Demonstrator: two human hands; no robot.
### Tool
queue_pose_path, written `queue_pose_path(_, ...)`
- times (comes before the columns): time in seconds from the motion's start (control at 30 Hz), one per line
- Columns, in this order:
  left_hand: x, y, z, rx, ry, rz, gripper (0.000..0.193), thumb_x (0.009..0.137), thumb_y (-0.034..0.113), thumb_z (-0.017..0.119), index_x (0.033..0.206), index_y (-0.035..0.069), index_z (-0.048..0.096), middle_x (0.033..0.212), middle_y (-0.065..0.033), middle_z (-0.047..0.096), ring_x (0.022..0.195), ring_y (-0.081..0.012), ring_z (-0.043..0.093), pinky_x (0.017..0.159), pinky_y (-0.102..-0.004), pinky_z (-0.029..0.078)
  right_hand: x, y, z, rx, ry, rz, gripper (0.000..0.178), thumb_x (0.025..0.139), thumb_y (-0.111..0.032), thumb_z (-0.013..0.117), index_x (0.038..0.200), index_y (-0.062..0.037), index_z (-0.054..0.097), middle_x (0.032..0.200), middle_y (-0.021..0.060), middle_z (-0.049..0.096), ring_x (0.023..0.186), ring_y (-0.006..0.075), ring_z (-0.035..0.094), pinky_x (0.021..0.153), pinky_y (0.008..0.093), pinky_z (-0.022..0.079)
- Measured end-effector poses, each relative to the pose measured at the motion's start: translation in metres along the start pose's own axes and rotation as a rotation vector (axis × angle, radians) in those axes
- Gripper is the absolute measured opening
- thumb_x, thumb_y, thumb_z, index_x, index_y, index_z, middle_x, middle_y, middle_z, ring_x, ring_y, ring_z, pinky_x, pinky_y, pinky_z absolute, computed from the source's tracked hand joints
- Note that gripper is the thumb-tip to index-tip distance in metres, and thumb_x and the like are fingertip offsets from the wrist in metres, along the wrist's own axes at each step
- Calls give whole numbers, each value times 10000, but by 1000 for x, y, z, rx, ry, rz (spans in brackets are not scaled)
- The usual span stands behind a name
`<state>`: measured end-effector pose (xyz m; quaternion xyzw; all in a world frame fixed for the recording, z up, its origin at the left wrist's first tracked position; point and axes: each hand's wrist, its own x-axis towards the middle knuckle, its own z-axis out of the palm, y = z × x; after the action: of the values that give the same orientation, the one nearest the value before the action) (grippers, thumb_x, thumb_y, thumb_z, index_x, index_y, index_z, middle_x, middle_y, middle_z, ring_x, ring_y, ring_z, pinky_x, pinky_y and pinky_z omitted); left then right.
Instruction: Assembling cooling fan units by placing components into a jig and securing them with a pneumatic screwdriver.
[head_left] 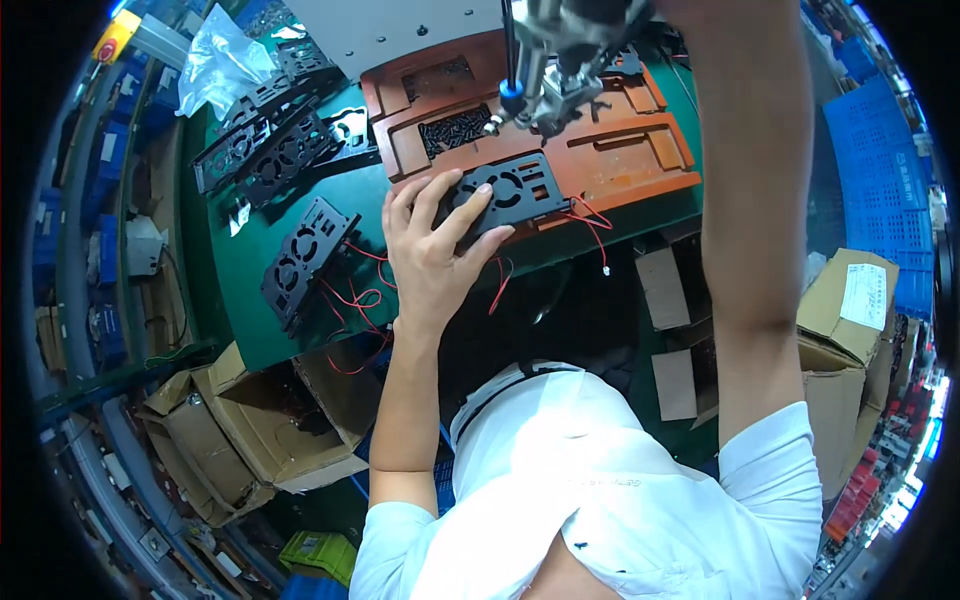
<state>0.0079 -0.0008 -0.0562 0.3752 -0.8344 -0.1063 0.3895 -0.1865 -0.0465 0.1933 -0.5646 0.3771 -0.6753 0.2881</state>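
Observation:
My left hand [435, 235] grips the left end of a black fan bracket [515, 190] with round cutouts and slots. Its index finger presses on the bracket's top, and the thumb lies along the near edge. Beneath the bracket is an orange-brown fixture tray [620, 200]; red wires [595, 222] trail from the bracket over the tray's front edge. My right arm [755, 170] reaches up past the right side of the tray, and its hand is beyond the top edge of the picture. A metal tool head with a blue fitting [512, 97] hangs just above the bracket.
A second black bracket [305, 262] with red wires lies on the green table [240, 325], left of my hand. Several more brackets [275, 145] lean together behind it, near a clear plastic bag [220, 65]. Black screws [455, 132] fill a tray pocket. Cardboard boxes [270, 440] stand below.

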Motion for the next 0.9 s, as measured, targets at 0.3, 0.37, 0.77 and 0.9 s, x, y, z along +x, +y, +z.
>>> queue_pose_path(0.3,2,2,0,0,0,4,436,735,360,892,1116,170,800,1295,-65,652,1250,-317,538,1117,-526,364,-29,14,-10,115,40,78,143,898,-190,688,861,-53,680,596,-2,575,512,124,598,505,276,522)
queue_pose_path(0.37,0,1,-3,16,-2,-4,435,732,355,894,1115,171,800,1294,-65,653,1251,-314,538,1116,-525,364,-29,23,-7,127,33,64,134,896,-183,692,856,-56,680,591,-4,570,504,122,591,496,277,518)
queue_pose_path(0.77,2,2,-1,25,10,7,465,680,325,923,1105,184,799,1273,-57,662,1243,-296,551,1104,-525,376,-35,22,5,121,80,101,110,891,-159,704,871,-62,655,596,-7,536,483,103,542,476,270,501)
queue_pose_path(0.9,1,1,0,15,10,0,467,679,329,925,1106,190,799,1271,-55,663,1242,-295,553,1106,-528,375,-34,26,2,149,50,73,109,888,-156,705,863,-67,648,594,-8,531,482,100,537,472,271,495)
